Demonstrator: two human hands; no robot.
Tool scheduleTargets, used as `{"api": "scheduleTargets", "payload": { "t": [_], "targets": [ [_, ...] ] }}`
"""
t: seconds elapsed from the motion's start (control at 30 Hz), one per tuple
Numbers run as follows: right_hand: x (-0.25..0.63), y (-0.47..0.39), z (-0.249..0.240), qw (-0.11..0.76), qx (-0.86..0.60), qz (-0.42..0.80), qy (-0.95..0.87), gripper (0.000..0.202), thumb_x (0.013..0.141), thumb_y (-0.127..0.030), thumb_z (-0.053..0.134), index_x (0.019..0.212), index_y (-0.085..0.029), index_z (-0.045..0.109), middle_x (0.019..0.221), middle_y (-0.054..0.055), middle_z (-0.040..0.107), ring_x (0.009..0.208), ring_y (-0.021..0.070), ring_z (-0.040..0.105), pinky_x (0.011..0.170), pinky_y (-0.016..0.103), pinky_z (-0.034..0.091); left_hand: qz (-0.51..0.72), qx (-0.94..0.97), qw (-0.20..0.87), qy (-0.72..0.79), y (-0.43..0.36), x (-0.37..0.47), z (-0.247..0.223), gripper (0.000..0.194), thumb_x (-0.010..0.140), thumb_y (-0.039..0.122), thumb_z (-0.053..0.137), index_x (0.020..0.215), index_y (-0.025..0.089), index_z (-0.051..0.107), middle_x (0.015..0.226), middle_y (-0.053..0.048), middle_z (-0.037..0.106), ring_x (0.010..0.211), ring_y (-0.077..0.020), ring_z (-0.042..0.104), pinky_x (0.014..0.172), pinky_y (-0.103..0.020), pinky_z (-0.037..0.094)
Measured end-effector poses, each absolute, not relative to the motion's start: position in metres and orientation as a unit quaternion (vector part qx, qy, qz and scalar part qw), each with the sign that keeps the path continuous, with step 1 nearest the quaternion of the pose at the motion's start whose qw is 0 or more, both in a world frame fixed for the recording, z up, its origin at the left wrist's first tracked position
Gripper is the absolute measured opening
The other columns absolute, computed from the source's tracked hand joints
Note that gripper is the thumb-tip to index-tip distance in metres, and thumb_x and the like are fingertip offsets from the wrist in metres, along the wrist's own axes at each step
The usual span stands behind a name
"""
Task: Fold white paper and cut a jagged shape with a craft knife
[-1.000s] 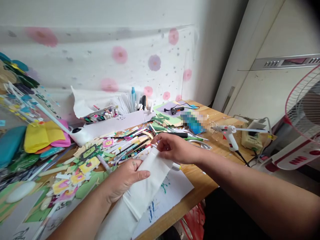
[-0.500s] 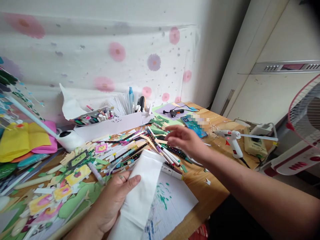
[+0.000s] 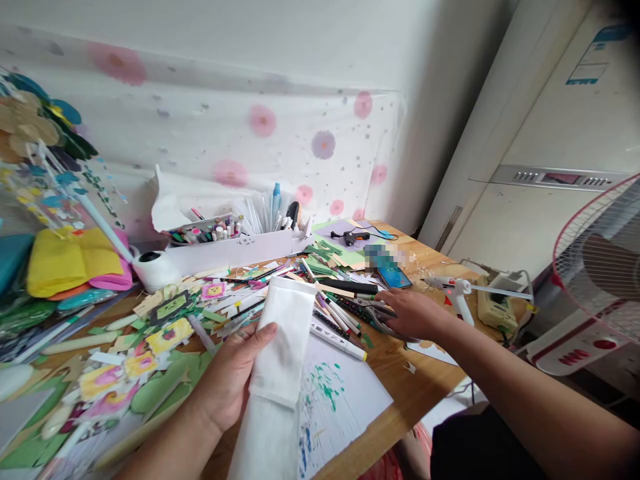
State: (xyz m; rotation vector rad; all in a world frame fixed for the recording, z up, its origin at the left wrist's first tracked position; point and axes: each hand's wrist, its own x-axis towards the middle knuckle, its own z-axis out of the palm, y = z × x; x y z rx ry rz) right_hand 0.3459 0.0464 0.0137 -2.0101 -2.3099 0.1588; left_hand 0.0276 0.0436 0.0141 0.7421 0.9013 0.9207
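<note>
Left hand [image 3: 239,370] pinches folded white sheet [image 3: 284,333]; right hand [image 3: 413,313] at scissors [image 3: 379,320], whether gripping I cannot tell

Our table [image 3: 420,385]
We see the box [image 3: 235,253] behind loose markers [image 3: 339,342], the nearer glue gun [image 3: 457,288] rightward, perhaps scissors [image 3: 379,316] between

The white sheet [image 3: 283,347] hides most fingers of the left hand [image 3: 236,370] from me; the sheet's near end drops out of view. The right hand [image 3: 415,315] covers part of a grey tool [image 3: 377,319]. Beyond that hand, the phone [image 3: 397,277] is partly blurred; rightward, the fan [image 3: 607,263] is cut off.
</note>
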Motion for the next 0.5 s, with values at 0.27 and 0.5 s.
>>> {"api": "scheduleTargets", "payload": {
  "t": [0.27,0.5],
  "targets": [
    [0.3474,0.0446,0.0072,0.019,-0.67,0.038,-0.741,0.047,0.069,-0.015,0.057,0.116,-0.019,0.061,0.102,0.011,0.07,0.089,0.0259,0.064,0.067,0.027,0.041,0.416,0.338,0.744,0.399,0.0425,0.0267,0.0154,0.025,0.065,0.027,0.078,0.085,0.016,0.069,0.077,-0.007,0.075,0.067,-0.0265,0.07,0.063,-0.035,0.057],
    [0.3515,0.0393,0.0111,0.078,-0.658,0.061,-0.747,0.039,0.069,-0.019,0.066,0.108,-0.022,0.065,0.088,0.004,0.072,0.077,0.0208,0.065,0.063,0.025,0.043,0.394,0.314,0.757,0.416,0.04,0.0282,0.014,0.03,0.066,0.028,0.078,0.093,0.019,0.069,0.08,-0.005,0.075,0.076,-0.0295,0.07,0.066,-0.038,0.058]
  ]
}}
